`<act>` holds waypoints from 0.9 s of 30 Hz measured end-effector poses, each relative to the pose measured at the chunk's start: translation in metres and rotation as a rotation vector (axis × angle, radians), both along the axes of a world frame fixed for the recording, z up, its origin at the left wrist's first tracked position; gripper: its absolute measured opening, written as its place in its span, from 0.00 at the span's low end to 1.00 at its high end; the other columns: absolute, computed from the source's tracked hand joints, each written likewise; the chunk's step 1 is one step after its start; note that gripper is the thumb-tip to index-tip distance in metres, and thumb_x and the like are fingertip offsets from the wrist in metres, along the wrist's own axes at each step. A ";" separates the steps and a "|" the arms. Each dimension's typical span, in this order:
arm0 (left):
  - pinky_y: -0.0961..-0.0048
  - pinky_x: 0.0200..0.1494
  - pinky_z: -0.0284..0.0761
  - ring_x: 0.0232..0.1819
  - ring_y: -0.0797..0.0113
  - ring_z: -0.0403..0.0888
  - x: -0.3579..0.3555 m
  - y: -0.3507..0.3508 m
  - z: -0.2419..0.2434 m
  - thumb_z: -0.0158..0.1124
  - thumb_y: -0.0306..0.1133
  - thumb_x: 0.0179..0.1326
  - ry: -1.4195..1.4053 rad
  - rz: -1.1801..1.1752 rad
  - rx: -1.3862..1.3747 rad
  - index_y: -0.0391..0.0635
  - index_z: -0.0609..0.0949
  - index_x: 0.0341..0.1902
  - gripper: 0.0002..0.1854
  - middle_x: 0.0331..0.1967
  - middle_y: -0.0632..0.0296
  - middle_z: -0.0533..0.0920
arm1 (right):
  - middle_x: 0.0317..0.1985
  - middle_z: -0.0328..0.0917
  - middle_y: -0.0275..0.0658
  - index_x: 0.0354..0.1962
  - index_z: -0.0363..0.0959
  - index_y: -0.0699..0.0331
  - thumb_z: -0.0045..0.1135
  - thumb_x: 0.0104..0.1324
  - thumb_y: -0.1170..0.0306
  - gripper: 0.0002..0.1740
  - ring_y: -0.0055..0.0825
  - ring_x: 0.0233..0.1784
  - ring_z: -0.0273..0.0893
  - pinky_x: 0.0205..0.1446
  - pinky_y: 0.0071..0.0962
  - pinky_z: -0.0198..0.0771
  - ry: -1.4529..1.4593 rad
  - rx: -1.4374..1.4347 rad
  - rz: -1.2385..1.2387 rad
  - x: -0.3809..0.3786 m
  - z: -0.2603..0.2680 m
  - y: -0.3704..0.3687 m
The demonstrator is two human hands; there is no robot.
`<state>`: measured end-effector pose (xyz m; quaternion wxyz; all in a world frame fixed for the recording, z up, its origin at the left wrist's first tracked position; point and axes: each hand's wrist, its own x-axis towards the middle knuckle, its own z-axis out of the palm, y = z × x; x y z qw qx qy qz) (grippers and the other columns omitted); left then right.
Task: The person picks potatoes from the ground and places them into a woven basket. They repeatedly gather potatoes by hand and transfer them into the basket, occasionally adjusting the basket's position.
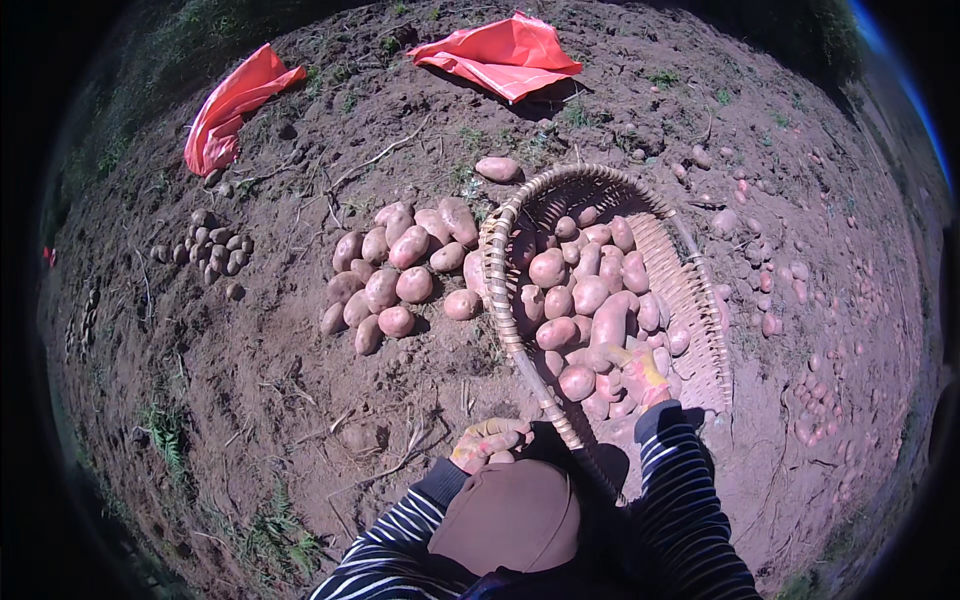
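Note:
A woven wicker basket point(501, 300) lies tilted on the soil, its mouth towards the left, with many potatoes point(590, 295) inside. My right hand point(641, 375), in a yellow and pink stained glove, reaches into the basket's near part and touches the potatoes; whether it grips one is hard to tell. My left hand point(487, 444), gloved alike, is just left of the basket's near rim with its fingers curled round a potato point(501, 457). To the left of the basket lies a pile of large potatoes point(382, 289) on the ground.
Two red woven sacks point(504, 56) point(234, 111) lie on the far soil. A heap of smaller potatoes point(217, 247) is at the left. More potatoes point(817, 401) are scattered at the right. Dry stalks and green fern fronds point(281, 532) lie at the near left.

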<state>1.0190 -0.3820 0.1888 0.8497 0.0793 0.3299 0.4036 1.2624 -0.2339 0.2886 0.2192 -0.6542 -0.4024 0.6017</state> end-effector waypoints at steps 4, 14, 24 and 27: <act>0.75 0.41 0.75 0.37 0.70 0.78 0.005 -0.004 0.005 0.57 0.35 0.64 -0.024 0.184 0.063 0.39 0.77 0.51 0.16 0.44 0.56 0.81 | 0.43 0.77 0.40 0.54 0.67 0.63 0.58 0.58 0.61 0.27 0.24 0.33 0.75 0.29 0.20 0.73 0.582 0.081 -0.208 -0.054 0.084 -0.049; 0.79 0.32 0.74 0.28 0.73 0.76 -0.031 0.005 0.023 0.48 0.39 0.70 0.650 0.156 0.352 0.41 0.75 0.47 0.15 0.34 0.63 0.78 | 0.22 0.71 0.30 0.44 0.73 0.69 0.52 0.67 0.59 0.20 0.13 0.17 0.64 0.19 0.14 0.61 0.310 0.213 0.210 -0.118 0.042 0.001; 0.74 0.20 0.79 0.27 0.66 0.82 0.021 0.058 0.069 0.45 0.55 0.68 -0.259 0.214 -0.008 0.53 0.72 0.54 0.22 0.36 0.60 0.81 | 0.39 0.80 0.39 0.47 0.72 0.70 0.45 0.65 0.77 0.14 0.23 0.38 0.78 0.37 0.21 0.74 -0.067 0.855 0.400 -0.101 0.011 -0.056; 0.72 0.21 0.77 0.26 0.65 0.80 0.018 0.059 0.066 0.51 0.53 0.66 -0.376 0.146 -0.046 0.51 0.71 0.53 0.21 0.34 0.61 0.80 | 0.36 0.80 0.38 0.46 0.72 0.72 0.39 0.69 0.71 0.16 0.22 0.32 0.77 0.33 0.20 0.72 -0.074 0.633 0.242 -0.093 0.022 -0.061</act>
